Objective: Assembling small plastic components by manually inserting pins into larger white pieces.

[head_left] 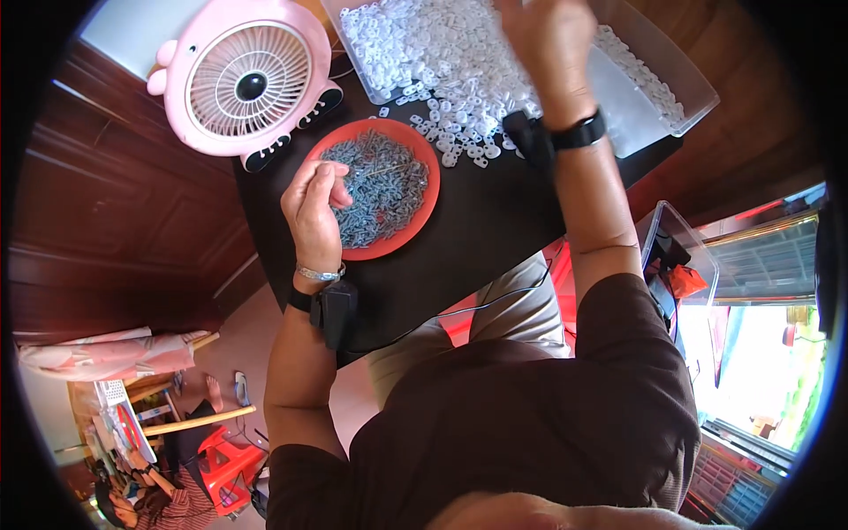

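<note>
My left hand [314, 210] is at the left rim of a round orange-red plate [432, 185]. Its fingers are curled together above a heap of small grey-blue screw-like pieces [389, 194]; whatever they hold is too small to make out. My right hand [558, 49] reaches to the top of the view, over a translucent plastic bin [625, 119]. That hand is smeared by motion and its fingertips are partly cut off. Many small flat white plastic pieces with holes [442, 53] fill the bin, and some spill onto the table near the plate.
A pink animal-shaped fan [187, 106] stands left of the bin on the black table [481, 212]. A cable [459, 311] runs past the near edge. Wooden panelling borders the left. Another person [168, 503] and a red stool [228, 473] are at lower left; a clear box [685, 256] is at right.
</note>
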{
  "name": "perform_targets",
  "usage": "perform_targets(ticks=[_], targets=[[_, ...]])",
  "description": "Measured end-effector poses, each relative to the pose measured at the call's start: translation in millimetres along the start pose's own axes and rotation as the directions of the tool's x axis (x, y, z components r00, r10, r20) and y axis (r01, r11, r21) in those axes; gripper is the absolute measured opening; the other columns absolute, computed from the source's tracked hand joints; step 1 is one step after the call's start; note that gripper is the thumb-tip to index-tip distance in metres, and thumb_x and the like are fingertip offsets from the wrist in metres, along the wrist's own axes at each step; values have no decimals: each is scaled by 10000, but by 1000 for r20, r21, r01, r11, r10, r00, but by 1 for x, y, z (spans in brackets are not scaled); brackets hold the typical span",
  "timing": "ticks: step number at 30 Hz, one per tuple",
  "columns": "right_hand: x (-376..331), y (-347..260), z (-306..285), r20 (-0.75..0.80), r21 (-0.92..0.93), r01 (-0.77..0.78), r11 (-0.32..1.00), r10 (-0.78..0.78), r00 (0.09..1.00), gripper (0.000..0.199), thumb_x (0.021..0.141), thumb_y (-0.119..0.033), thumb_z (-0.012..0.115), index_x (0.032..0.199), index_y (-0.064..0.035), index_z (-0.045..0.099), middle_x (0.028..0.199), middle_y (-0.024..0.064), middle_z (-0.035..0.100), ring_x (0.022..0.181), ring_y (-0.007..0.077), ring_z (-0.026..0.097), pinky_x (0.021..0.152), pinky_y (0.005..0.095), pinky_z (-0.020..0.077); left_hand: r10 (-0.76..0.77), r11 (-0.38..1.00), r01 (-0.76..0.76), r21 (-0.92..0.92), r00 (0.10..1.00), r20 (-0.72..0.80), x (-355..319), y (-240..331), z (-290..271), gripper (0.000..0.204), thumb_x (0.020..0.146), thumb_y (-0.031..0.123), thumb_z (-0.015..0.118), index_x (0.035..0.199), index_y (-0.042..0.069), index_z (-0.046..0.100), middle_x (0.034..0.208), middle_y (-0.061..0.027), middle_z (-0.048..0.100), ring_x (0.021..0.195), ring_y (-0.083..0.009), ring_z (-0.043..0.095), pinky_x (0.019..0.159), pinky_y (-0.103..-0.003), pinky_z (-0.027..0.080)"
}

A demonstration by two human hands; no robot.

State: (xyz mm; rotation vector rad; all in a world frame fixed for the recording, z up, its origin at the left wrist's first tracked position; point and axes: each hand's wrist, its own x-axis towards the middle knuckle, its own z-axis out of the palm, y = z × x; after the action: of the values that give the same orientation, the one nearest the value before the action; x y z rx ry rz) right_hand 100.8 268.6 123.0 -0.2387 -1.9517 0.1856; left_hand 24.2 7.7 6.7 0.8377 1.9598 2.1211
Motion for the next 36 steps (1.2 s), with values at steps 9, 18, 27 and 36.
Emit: perform_targets(ticks=[9, 18, 27, 36], targets=[[-33, 50, 73, 382, 197, 102, 975, -172, 908, 160, 796, -209, 634, 873, -77, 678, 875, 109, 667, 828, 301, 630, 728, 368, 493, -32, 998, 33, -46, 999, 21, 4, -2, 4, 237, 902, 182, 494, 807, -3, 607, 605, 7, 492, 546, -66, 457, 516, -206, 341], [-87, 34, 121, 796, 124, 155, 980, -192, 574, 200, 749, -285, 605, 776, -90, 639, 800, 110, 639, 817, 312, 613, 721, 420, 480, -52, 997, 54, -48, 998, 35, 5, -3, 6, 231, 900, 178, 499, 806, -1, 610, 607, 6, 493, 538, -69, 461, 504, -200, 345], [-88, 28, 124, 757, 154, 98, 983, -181, 628, 164, 790, -221, 591, 842, -78, 651, 804, 108, 657, 788, 267, 631, 711, 368, 491, -88, 995, 89, -44, 996, 25, 8, -4, 3, 225, 898, 180, 499, 800, 12, 612, 601, 13, 493, 532, -63, 457, 500, -195, 340], [-82, -42, 83, 766, 638, -519, 569, -403, 500, 171, 849, -126, 643, 955, 8, 650, 855, 29, 662, 818, 78, 582, 782, 240, 465, -164, 985, 154, 76, 976, 145, 5, -7, 7, 200, 905, 199, 495, 878, 29, 596, 658, 18, 522, 591, -52, 472, 546, -189, 362]])
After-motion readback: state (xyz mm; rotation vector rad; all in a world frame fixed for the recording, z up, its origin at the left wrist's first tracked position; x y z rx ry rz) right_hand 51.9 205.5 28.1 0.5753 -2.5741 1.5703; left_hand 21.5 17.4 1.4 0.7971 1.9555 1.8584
